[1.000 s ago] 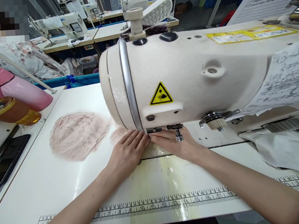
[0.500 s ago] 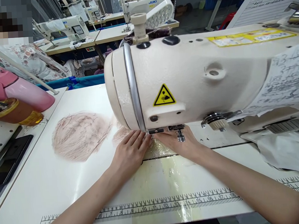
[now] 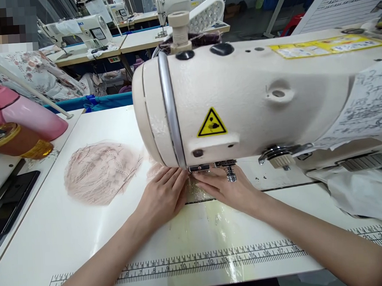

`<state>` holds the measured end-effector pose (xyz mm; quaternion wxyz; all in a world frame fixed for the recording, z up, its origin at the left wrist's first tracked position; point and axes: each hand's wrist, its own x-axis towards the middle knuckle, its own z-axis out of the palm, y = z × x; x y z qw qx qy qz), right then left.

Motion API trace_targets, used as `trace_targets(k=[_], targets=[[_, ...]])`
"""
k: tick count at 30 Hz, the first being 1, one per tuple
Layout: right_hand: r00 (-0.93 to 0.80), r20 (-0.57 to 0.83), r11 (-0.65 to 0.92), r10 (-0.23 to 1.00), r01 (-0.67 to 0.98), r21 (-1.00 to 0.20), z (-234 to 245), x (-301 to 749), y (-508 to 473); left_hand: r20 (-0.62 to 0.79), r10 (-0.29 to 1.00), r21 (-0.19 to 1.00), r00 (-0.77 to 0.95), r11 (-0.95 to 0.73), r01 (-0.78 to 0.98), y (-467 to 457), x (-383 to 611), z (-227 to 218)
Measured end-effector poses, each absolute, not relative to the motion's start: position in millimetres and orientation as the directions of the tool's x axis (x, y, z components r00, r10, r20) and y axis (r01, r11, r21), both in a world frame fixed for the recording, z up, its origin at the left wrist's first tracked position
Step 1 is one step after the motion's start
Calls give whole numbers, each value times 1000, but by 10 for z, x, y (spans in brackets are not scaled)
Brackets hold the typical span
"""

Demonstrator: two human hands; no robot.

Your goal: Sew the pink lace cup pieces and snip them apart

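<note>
The head of a cream sewing machine (image 3: 245,79) spans the view above both hands. My left hand (image 3: 163,194) lies flat left of the needle area, fingers stretched forward on a piece of pale pink lace (image 3: 152,170). To the right, my right hand (image 3: 229,187) reaches under the machine head, its fingers extended and the lower one held apart. Its upper fingers are partly covered by the machine. The machine head hides the needle and much of the lace piece. Further left, a rounded pale pink lace pile (image 3: 100,174) rests on the white table (image 3: 119,242).
A pink bottle (image 3: 32,114), an amber jar (image 3: 19,140) and a dark phone (image 3: 11,203) are at the left. A printed ruler (image 3: 182,264) runs along the front edge. White fabric (image 3: 365,188) lies right. A person in a floral top (image 3: 25,79) sits beyond.
My left thumb has drawn in beside the fingers. My right hand's lower finger now stands further apart from the others. The whole view has shifted slightly; the lace pile stays in place.
</note>
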<state>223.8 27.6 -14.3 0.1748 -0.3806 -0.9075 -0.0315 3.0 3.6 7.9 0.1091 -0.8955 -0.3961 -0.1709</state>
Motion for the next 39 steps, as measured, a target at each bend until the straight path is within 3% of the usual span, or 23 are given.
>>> trace_targets(k=[5, 14, 27, 39], targets=[[-624, 328, 683, 709, 723, -102, -68, 2202, 209, 350, 688, -66, 636, -659, 749, 59, 21, 90], [-644, 378, 711, 665, 700, -57, -220, 2204, 225, 423, 619, -144, 661, -675, 724, 51, 41, 95], [-628, 361, 684, 690, 728, -43, -163, 2164, 212, 409, 671, -104, 619, -639, 762, 66, 63, 95], [-660, 365, 695, 656, 718, 49, -110, 2176, 213, 358, 727, -91, 587, -598, 796, 60, 85, 69]])
